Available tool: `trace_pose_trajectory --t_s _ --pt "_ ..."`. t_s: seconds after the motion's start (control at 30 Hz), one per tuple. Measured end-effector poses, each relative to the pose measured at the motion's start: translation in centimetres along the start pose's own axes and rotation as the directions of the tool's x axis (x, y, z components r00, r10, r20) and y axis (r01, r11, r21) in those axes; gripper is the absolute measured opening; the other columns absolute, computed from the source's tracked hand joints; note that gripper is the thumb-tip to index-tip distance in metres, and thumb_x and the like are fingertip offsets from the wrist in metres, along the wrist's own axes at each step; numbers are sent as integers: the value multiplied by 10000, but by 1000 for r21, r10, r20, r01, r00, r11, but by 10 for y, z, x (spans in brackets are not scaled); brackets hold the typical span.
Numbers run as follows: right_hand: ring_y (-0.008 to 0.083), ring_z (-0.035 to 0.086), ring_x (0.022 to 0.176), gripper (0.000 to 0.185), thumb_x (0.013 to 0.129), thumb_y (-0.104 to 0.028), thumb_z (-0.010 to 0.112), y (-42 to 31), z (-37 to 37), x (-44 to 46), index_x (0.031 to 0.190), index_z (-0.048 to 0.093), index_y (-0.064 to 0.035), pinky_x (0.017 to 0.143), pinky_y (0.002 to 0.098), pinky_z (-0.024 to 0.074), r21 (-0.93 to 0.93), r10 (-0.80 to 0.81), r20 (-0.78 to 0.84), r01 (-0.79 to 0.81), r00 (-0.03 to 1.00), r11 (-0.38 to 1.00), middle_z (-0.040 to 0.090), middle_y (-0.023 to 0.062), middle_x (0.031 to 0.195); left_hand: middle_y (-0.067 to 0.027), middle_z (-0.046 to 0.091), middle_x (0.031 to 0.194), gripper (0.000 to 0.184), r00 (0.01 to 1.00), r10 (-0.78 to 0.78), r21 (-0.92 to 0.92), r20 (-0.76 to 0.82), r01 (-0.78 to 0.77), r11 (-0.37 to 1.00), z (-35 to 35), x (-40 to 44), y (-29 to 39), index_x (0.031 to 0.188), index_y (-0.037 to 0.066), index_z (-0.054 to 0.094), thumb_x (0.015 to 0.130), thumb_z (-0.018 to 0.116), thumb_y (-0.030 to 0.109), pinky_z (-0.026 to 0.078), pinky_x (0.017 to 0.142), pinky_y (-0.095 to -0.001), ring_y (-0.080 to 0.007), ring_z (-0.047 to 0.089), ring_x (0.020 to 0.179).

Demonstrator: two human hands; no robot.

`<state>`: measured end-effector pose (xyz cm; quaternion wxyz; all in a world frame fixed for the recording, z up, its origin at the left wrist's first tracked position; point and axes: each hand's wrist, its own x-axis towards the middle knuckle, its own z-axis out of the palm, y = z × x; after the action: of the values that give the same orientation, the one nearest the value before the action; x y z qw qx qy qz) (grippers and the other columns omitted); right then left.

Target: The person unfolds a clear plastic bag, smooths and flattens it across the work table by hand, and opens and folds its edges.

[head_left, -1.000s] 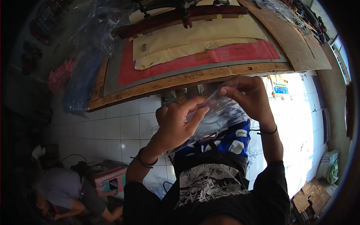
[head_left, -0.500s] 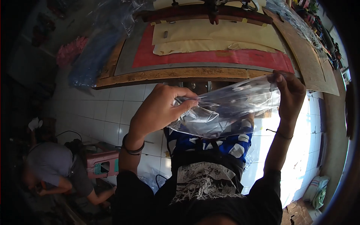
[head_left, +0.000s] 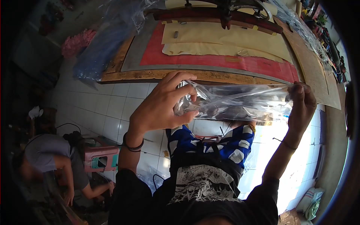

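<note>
A clear plastic sheet (head_left: pixel 240 100) is stretched sideways between my hands, in front of the wooden table edge. My left hand (head_left: pixel 163 103) is curled around its left end, with the fingers bent over the plastic and the thumb below. At the other end, my right hand (head_left: pixel 303 99) pinches the upper corner between thumb and fingers. Just beyond the sheet is the table (head_left: pixel 161 76), with a red sheet (head_left: pixel 150 56) and yellowish paper (head_left: pixel 221 39) lying on it.
A red metal bar (head_left: pixel 210 15) crosses the table's far part. Bluish plastic (head_left: pixel 92 62) hangs at the table's left. At lower left a person (head_left: pixel 50 152) bends beside a pink stool (head_left: pixel 101 158). A board (head_left: pixel 318 77) lies at the right.
Both hands have moved further apart since the earliest frame, stretching the plastic out between them. My left hand's fingers have spread wider. The person at lower left has shifted an arm downward.
</note>
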<state>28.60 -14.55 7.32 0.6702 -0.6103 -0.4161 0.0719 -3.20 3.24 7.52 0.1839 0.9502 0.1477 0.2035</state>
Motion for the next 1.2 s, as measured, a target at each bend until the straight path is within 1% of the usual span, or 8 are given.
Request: trace_pose_trajectory --t_s 0.17,0.5,0.67,0.8,0.93,1.03,1.13,1.2 --pt "115 585 675 352 943 -306 650 1 0 2 983 676 42 644 267 477 -39 -44 -41 42 998 998 690 93 788 -126 520 1196 310 1000 -29 -85 2 29 996 -3 -1 -1 898 63 639 720 752 289 446 966 -454 -338 511 1183" --pt "86 512 592 393 933 -394 659 -1 -6 9 961 667 -2 578 245 416 61 11 -213 2 977 998 624 36 731 -192 417 1329 486 977 97 -216 -192 -138 967 9 -4 -8 1012 139 651 631 883 333 415 1005 -510 -394 441 1278" --pt "60 476 584 385 933 -416 653 -3 -9 8 933 664 -31 568 237 395 50 40 -210 -30 977 998 586 1 709 -170 438 1304 401 938 17 -586 -348 -231 777 52 0 -21 941 107 610 642 864 191 408 1028 -513 -377 424 1317" --pt "55 463 579 365 950 -403 631 -1 -17 9 918 659 -41 554 229 384 24 39 -199 -35 979 999 571 -8 696 -146 532 1214 268 901 -8 -687 -434 -325 650 58 5 -19 826 65 646 637 834 35 463 962 -423 -302 569 1171" --pt "52 452 566 346 967 -390 608 3 -22 7 922 654 -50 536 214 375 62 36 -241 -22 970 998 554 -20 677 -134 625 1059 208 900 -71 -669 -430 -265 694 51 3 -21 825 36 688 667 825 36 484 914 -381 -243 619 1056" --pt "52 448 555 337 967 -385 610 6 -17 5 940 651 -52 529 207 375 86 55 -295 -31 954 996 533 -28 658 -135 626 1063 222 915 -93 -687 -393 -224 691 44 4 -16 842 21 697 735 819 172 495 892 -378 -257 620 1063" --pt "54 450 548 327 962 -377 620 7 -15 5 958 649 -51 522 206 380 107 57 -308 -25 950 994 516 -30 646 -145 631 1075 306 929 39 -583 -368 -263 768 27 8 -11 842 3 694 839 742 306 501 876 -378 -275 634 1046" --pt "56 449 542 318 961 -367 624 7 -15 5 967 648 -50 516 208 383 135 63 -312 -21 948 991 506 -31 639 -143 632 1089 370 940 -40 -656 -340 -206 726 26 6 -15 849 -2 690 895 671 365 501 881 -388 -292 643 1032"
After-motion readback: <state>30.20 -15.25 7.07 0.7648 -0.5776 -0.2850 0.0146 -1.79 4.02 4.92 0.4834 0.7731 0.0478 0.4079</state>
